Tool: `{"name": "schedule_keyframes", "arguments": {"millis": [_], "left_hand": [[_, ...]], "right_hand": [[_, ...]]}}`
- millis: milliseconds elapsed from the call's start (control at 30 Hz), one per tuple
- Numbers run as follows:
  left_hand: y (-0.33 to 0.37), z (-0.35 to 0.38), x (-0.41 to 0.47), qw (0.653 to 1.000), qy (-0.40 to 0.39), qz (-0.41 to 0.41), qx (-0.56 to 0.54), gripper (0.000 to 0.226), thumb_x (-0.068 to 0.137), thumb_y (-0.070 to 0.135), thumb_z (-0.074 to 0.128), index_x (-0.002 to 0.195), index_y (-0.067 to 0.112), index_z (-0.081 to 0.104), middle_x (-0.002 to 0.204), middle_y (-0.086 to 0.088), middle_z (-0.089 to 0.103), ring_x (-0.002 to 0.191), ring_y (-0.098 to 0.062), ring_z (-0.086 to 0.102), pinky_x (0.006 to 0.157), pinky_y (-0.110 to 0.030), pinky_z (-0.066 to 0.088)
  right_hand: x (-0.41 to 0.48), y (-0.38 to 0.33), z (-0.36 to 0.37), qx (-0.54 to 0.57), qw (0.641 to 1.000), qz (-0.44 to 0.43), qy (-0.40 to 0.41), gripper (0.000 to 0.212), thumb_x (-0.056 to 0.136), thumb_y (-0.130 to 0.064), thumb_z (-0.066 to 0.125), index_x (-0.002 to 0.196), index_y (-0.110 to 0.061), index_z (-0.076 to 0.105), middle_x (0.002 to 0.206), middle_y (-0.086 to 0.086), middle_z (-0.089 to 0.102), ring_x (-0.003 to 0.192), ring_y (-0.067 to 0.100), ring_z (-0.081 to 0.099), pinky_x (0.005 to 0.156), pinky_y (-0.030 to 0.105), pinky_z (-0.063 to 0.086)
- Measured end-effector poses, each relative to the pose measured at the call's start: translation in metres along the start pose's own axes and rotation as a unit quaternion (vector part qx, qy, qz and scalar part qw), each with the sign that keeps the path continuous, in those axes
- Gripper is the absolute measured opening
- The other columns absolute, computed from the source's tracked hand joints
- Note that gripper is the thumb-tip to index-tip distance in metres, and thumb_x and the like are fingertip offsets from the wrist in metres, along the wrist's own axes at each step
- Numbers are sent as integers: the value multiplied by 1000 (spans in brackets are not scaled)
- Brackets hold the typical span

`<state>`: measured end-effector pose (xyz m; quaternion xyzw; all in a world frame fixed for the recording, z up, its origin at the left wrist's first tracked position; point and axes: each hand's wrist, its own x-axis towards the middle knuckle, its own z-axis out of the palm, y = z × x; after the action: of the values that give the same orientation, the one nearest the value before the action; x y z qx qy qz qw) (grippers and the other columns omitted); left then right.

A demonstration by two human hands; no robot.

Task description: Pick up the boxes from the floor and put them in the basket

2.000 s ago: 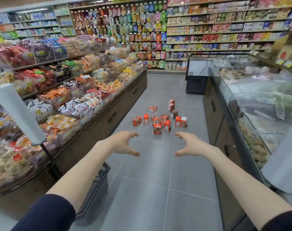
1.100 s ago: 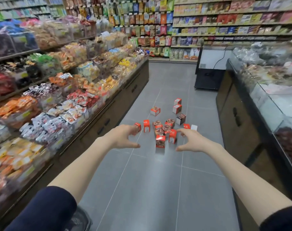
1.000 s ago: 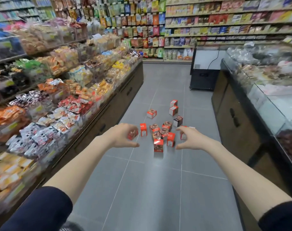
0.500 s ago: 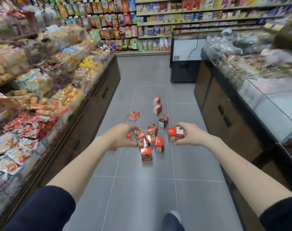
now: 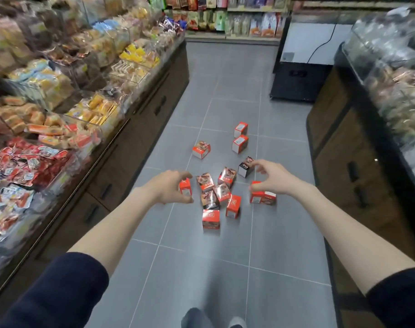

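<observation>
**None of the boxes lifted yet**

Roughly a dozen boxes [image 5: 222,192] lie scattered on the grey tiled floor [image 5: 284,245] of a shop aisle. No basket is in view, so the whole job looks left to do.

The dark box [image 5: 245,166] sits at the far right edge of the main heap. Most of the others crowd nearer than it and to its left. Three lie farther off beyond it, and a pair lies nearer and to its right.

Both hands reach out over the heap and seem to be above it rather than touching. The left hand [image 5: 168,187] hangs well left of the dark box, fingers half curled, holding nothing. The right hand [image 5: 270,177] is just right of the dark box, fingers spread and curved, likewise empty.

Each box is a small cube-like carton, mostly red, with a white label panel and a printed picture. Some stand upright and others lie tipped.
</observation>
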<state>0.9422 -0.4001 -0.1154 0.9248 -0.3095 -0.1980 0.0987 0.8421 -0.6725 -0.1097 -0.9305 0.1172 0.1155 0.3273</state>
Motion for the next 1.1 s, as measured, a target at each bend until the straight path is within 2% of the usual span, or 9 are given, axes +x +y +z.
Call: {"name": "schedule_keyframes", "arguments": {"millis": [133,300,433,500,567,633,900,1100], "left_hand": [[-21,0,51,1000,-19,4,0,77,68,46,74,134,20,46,132,-2,57,120,-21,53,97,-38,46],[-50,-4,130,998,-51,22,13,79,68,47,74,136,22,43,134,-2,55,120,-22,53,96,-38,48],[-69,-1,191,996,-77,49,3,72,72,39,75,135,19,46,132,-2,56,113,-20,56,89,-26,44],[-76,6,216,993,-99,63,3,70,73,37,75,134,16,46,133,-4,54,115,-23,55,92,-28,44],[-85,19,240,988,-133,74,10,72,74,38,74,135,15,44,136,-5,52,122,-24,50,98,-35,42],[-93,35,261,985,-155,75,21,73,75,39,72,137,15,41,139,-4,49,126,-24,47,100,-34,41],[-138,156,343,969,-241,42,40,82,76,43,70,142,17,30,139,-8,45,127,-27,43,97,-37,42],[-177,291,406,964,-264,6,36,87,74,43,71,144,16,26,142,-8,38,128,-28,39,100,-37,39]], "right_hand": [[54,4,6,17,1000,8,-12,80,70,-27,79,138,-12,39,132,11,51,124,25,47,103,31,36],[124,15,18,56,997,45,-16,75,71,-24,78,136,-13,42,131,11,53,119,21,51,91,21,36],[172,26,25,97,990,100,0,75,69,-27,81,134,-15,45,126,11,56,112,22,53,91,25,38],[190,34,31,121,985,125,2,75,68,-27,82,132,-14,47,121,9,56,106,19,54,92,24,39],[209,44,39,154,976,154,2,75,66,-23,83,131,-10,47,117,10,56,103,20,55,96,31,44],[226,57,50,170,969,179,2,75,66,-20,83,131,-9,46,117,11,56,104,22,57,99,37,45],[309,134,119,186,958,220,-6,72,66,-21,82,129,-9,48,123,11,57,114,24,54,101,39,44],[375,217,209,184,950,247,-49,71,69,-14,81,131,-5,47,125,14,57,109,20,55,96,25,39]]}}
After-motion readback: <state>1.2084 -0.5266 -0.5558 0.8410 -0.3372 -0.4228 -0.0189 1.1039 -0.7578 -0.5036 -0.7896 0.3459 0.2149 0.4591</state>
